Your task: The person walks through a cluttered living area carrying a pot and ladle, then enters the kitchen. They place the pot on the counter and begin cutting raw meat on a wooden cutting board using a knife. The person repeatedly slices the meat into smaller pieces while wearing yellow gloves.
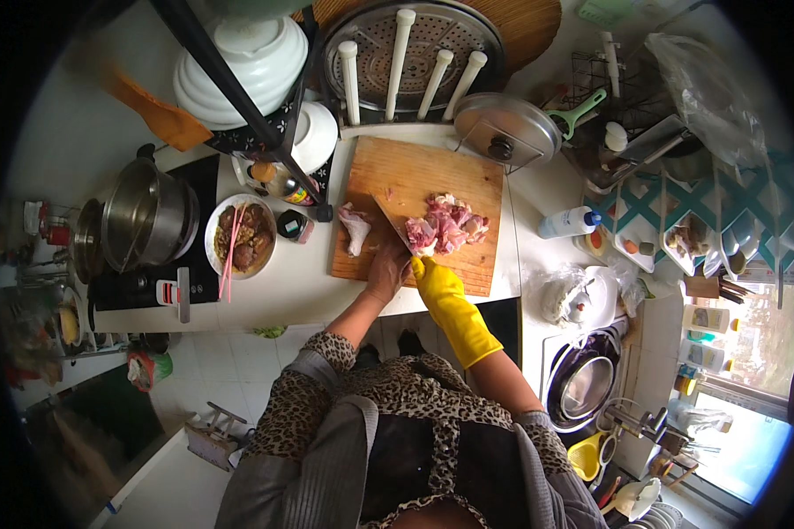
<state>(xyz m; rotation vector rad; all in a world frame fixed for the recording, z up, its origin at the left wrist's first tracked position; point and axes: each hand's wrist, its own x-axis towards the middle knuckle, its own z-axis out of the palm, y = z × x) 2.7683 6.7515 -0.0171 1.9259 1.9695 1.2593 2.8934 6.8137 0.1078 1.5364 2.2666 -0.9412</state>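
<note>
My right hand (440, 284), in a yellow rubber glove, grips the handle end of a kitchen knife (389, 219) at the front of a wooden cutting board (423, 165). The blade slants away to the far left over the board. My bare left hand (388, 270) is close against the blade's left side near the handle; its fingertips are hidden, so I cannot tell what they hold. Cut pieces of raw meat on the bone (451, 225) are heaped right of the blade. A raw chicken drumstick (355, 228) lies apart near the board's left edge.
Left of the board are a bowl of cooked food (262, 254) with pink chopsticks (231, 254), a small jar (296, 226) and a steel pot (147, 211). A pot lid (489, 125) leans behind. On the right stand a bottle (562, 223) and a sink with basins (585, 390).
</note>
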